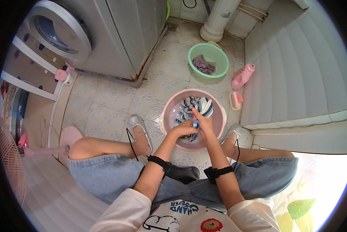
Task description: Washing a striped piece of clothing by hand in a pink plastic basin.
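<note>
Between my feet stands a round pink plastic basin with a little water in it. Bunched inside and above it is a striped cloth in white, black, grey and blue, perhaps a garment. My right hand grips the upper bunch, its thumb pointing away from me. Close beside it, my left hand is closed on a lower part of the same cloth. The two hands are touching or nearly so over the basin. Part of the cloth hangs down into the basin, and my fingers hide some of it.
Beyond the basin sits a green basin holding a dark purplish cloth. To its right are a pink detergent bottle and a soap dish with pink bars. A front-loading washing machine stands left, a white pipe behind.
</note>
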### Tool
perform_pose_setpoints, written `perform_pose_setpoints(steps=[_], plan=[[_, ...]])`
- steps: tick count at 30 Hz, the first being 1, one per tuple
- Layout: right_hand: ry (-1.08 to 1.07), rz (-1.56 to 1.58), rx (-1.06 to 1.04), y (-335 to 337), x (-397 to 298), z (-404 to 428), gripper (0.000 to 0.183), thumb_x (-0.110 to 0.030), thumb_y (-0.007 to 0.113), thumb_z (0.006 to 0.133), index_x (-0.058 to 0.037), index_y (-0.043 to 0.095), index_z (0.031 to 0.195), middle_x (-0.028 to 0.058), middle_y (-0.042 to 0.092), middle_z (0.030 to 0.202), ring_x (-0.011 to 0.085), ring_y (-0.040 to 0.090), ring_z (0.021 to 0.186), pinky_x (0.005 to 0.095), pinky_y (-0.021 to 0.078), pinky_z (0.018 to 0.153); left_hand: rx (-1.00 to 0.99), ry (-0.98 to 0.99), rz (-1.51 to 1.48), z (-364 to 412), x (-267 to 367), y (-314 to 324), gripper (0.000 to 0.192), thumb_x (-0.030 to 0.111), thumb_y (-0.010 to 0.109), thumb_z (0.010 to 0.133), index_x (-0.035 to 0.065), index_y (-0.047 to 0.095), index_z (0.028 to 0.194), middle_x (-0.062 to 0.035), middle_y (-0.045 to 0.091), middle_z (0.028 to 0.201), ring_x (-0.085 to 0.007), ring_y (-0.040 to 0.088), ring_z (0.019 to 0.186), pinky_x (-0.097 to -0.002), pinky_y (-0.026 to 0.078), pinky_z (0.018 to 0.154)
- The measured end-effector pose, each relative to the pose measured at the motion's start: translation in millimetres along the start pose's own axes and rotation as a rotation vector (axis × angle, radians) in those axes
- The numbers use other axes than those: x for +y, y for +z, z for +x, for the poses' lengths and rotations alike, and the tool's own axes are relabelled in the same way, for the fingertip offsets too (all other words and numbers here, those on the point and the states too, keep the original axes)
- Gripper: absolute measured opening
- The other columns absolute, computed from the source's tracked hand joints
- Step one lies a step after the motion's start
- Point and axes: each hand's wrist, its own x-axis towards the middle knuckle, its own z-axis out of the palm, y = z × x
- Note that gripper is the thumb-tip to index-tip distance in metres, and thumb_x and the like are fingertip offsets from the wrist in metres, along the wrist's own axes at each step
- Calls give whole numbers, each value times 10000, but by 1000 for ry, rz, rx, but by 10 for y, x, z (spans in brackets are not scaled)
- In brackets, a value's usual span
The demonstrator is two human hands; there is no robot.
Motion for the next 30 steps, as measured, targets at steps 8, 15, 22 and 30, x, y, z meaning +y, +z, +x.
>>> perform_pose_setpoints(steps=[8,15,22,30], plan=[[17,260,218,-106,51,12,166,-104,632,759,-81,494,671,5,474,541,79,403,391,222,308,353,443,233,319,179,-213,382,454,158,590,597,-21,550,1012,-262,597,789,-385,594,796,-425,454,713],[53,393,185,-185,46,21,182,-75,583,747,-82,451,622,10,412,478,101,359,345,243,284,316,549,258,417,122,-96,470,286,159,563,668,-14,579,896,-260,591,788,-416,576,798,-449,457,697],[79,419,51,-172,-104,12,234,-143,551,775,-103,432,577,-6,353,443,109,318,356,243,270,377,381,491,83,209,-242,286,285,167,659,656,-6,580,868,-156,636,829,-254,612,794,-343,452,728],[77,468,5,-75,-187,-54,186,-103,570,761,-87,456,615,12,389,461,123,343,364,264,296,384,353,280,150,107,-285,254,303,239,683,625,4,620,805,-184,629,757,-311,617,725,-360,460,659]])
